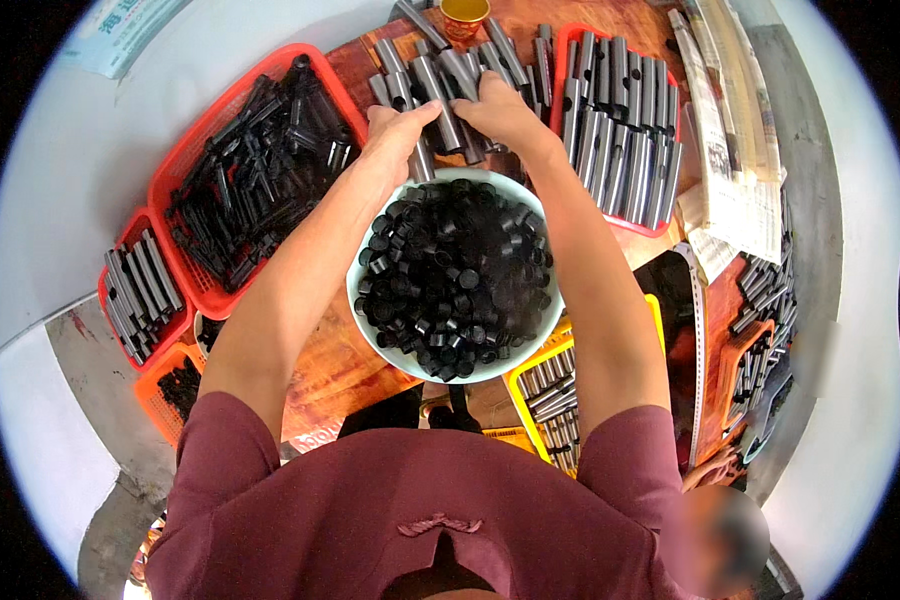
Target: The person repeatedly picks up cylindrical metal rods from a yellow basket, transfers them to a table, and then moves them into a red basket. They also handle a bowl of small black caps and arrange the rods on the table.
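Note:
Both my hands reach to the far side of the wooden table, at a group of grey metal tubes (pixel 427 78) with dark round holes in their sides. My left hand (pixel 398 135) grips tubes from the left, its thumb lying across them. From the right, my right hand (pixel 502 110) closes on the same group, thumb pointing inward. The other fingers of both hands are largely hidden. Between my forearms stands a pale bowl (pixel 394 358) full of short black cylindrical plugs (pixel 450 285). One tube's lower end comes close to the bowl's far rim.
Left of the bowl, a red basket (pixel 160 190) holds black strips, with a smaller red basket (pixel 103 290) of tubes beside it. At the right are a red tray (pixel 642 228) of tubes and newspapers (pixel 745 130). A yellow basket (pixel 517 395) sits nearer; a gold-rimmed cup (pixel 464 20) stands far off.

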The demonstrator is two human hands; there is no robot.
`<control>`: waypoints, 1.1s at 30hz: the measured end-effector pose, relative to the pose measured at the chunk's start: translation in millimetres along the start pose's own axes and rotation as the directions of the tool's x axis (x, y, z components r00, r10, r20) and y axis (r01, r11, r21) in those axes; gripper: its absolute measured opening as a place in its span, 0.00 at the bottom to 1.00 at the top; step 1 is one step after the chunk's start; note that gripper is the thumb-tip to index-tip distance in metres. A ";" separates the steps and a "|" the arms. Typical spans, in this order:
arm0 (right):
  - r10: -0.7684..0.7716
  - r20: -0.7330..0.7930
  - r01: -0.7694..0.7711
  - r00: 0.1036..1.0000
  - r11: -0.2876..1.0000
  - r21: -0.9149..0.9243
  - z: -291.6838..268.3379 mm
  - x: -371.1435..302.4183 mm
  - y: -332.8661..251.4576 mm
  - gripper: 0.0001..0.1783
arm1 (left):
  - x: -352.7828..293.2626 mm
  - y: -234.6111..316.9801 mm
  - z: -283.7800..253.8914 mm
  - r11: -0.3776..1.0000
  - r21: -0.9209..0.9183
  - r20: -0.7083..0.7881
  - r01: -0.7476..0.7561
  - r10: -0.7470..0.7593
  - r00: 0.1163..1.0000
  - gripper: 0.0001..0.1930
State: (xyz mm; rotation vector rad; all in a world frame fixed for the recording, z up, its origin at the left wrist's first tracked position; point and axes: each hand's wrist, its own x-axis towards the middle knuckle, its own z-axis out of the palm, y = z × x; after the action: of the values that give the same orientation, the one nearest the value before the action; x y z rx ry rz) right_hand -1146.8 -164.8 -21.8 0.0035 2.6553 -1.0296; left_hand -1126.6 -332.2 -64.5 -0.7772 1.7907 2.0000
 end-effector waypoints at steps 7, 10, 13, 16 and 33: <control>-0.017 -0.165 -0.008 0.986 0.989 -0.146 11.2 8.1 20.3 0.32 | -39.5 16.7 28.1 0.857 0.453 -0.077 -0.247 0.314 0.946 0.42; -0.131 -0.109 0.083 0.985 0.927 -0.367 12.5 8.0 19.5 0.30 | -1.3 -7.7 25.6 0.694 0.613 -0.006 -0.378 0.482 0.876 0.37; -0.094 -0.162 0.039 0.982 0.949 -0.314 21.0 6.9 24.7 0.30 | 33.7 -16.3 14.9 0.607 0.724 0.031 -0.327 0.446 0.895 0.37; -0.082 -0.220 0.034 0.972 0.976 -0.215 4.4 -25.3 22.3 0.30 | 50.3 -32.4 26.2 0.686 0.663 0.019 -0.301 0.386 0.922 0.34; -0.130 -0.688 0.353 0.714 0.915 0.193 -28.9 -231.2 6.7 0.18 | -63.0 -17.3 -0.4 0.598 0.655 0.167 -0.462 0.483 0.860 0.24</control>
State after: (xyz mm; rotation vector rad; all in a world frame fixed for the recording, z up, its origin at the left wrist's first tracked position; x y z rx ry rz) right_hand -932.6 -117.1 56.7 0.1073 3.1291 -1.8336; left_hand -1066.6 -323.7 -40.2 -0.0767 2.7092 1.3432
